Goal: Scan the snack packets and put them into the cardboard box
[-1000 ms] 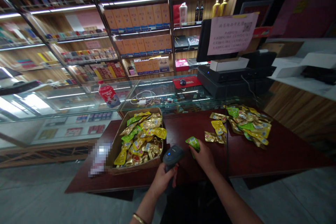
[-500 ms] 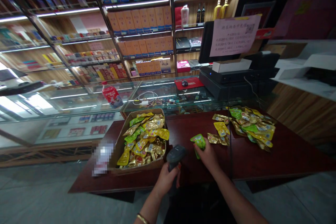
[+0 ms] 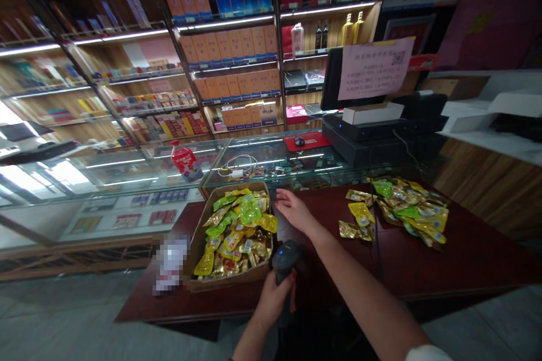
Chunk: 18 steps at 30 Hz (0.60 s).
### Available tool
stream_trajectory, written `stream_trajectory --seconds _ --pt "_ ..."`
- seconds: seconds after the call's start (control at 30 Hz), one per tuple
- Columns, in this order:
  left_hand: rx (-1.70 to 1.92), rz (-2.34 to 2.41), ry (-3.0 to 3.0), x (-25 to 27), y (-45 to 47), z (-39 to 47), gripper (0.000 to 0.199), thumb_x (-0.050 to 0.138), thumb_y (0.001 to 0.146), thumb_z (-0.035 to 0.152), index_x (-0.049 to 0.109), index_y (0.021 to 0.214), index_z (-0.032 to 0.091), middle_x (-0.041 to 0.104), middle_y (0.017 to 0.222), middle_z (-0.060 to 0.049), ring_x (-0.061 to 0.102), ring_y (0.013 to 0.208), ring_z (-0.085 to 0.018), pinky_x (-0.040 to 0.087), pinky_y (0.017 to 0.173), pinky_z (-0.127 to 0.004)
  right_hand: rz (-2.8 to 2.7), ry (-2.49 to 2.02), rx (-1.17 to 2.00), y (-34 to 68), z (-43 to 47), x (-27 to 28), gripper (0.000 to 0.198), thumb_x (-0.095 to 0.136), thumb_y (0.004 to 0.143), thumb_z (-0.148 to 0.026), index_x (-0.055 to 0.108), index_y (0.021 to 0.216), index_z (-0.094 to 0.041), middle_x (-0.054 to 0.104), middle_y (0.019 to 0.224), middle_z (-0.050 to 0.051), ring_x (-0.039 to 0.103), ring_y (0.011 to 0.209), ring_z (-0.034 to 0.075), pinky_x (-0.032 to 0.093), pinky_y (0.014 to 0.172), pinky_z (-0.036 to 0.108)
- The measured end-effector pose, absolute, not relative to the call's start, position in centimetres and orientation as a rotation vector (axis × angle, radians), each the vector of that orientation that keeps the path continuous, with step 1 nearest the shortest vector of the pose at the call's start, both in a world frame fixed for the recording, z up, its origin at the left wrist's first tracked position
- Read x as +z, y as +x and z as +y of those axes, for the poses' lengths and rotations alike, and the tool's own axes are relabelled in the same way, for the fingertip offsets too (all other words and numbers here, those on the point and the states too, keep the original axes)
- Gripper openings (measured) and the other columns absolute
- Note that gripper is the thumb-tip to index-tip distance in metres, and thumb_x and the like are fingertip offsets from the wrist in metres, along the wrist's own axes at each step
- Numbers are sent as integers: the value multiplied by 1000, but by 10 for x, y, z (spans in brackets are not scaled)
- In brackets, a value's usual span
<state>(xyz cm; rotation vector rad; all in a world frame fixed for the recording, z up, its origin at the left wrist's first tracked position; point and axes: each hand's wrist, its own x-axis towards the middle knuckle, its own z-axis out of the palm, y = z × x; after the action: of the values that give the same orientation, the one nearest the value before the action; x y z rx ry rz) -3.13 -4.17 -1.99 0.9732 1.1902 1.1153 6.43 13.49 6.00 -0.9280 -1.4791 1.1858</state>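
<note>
My left hand (image 3: 273,299) is wrapped round the grip of a dark barcode scanner (image 3: 285,256), a small blue light showing on its head. Just right of the cardboard box (image 3: 195,242), my right hand (image 3: 295,210) hovers with fingers apart and nothing in them. Gold, yellow and green snack packets fill the box. On top of them lies a bright green packet (image 3: 250,208). Farther right, a few loose packets (image 3: 361,214) rest on the dark red table (image 3: 315,276) beside a larger pile of packets (image 3: 412,208).
Behind the table runs a glass display counter (image 3: 135,172) with a red bottle (image 3: 186,162), a white cable (image 3: 239,166) and a mouse (image 3: 300,141) on it. A monitor (image 3: 332,79) with a pink paper sign stands at the back right. Shelves of boxes (image 3: 235,48) line the wall.
My right hand has moved left from the middle of the table to the box and let go of the green packet, which now lies on top. My left hand keeps the scanner.
</note>
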Motion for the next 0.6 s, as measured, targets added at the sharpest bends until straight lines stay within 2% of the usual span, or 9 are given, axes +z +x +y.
stream_trajectory --seconds 0.1,0.2,0.27,0.37,0.43,0.5,0.6 --pt "1103 1207 965 -19 -31 -42 52 75 71 66 58 78 18 53 45 5 47 32 -11 37 34 -21 -1758 -1328 679 134 121 20 41 55 88 -22 66 128 -20 68 131 12 62 122 25 45 109 43" --pt "1080 1200 951 -18 -30 -41 50 76 70 63 58 78 18 54 48 5 47 33 -11 38 33 -21 -1906 -1794 265 206 106 -7 50 44 91 -12 60 138 -14 65 137 17 59 127 28 41 109 45" --pt "1073 1194 949 -17 -30 -41 50 76 70 63 58 81 18 54 49 6 46 33 -10 38 33 -21 -2014 -1940 96 236 96 -16 52 39 92 -7 61 138 -16 65 139 16 54 133 30 36 110 51" --pt "1075 1190 992 -17 -31 -40 51 74 73 65 59 82 17 54 47 6 46 32 -9 35 33 -20 -2117 -2015 -53 247 84 -19 54 36 92 -3 65 132 -24 70 131 11 46 140 33 16 114 66" --pt "1076 1184 1002 -16 -31 -41 52 73 74 66 59 83 17 53 47 6 46 32 -10 35 34 -20 -2153 -1993 -81 237 77 -19 53 39 92 -3 66 130 -27 74 123 10 47 139 34 7 114 70" --pt "1078 1181 1001 -16 -30 -41 52 73 74 67 59 84 17 53 47 6 47 33 -10 36 34 -20 -2209 -1921 -36 219 71 -17 49 48 91 -9 63 134 -26 73 120 11 54 130 33 13 115 66" --pt "1085 1192 1019 -17 -28 -42 53 72 74 68 59 84 17 53 45 6 47 32 -11 35 34 -21 -2262 -1818 95 191 62 -19 53 62 89 -26 57 141 -18 69 122 16 62 113 31 39 103 47"
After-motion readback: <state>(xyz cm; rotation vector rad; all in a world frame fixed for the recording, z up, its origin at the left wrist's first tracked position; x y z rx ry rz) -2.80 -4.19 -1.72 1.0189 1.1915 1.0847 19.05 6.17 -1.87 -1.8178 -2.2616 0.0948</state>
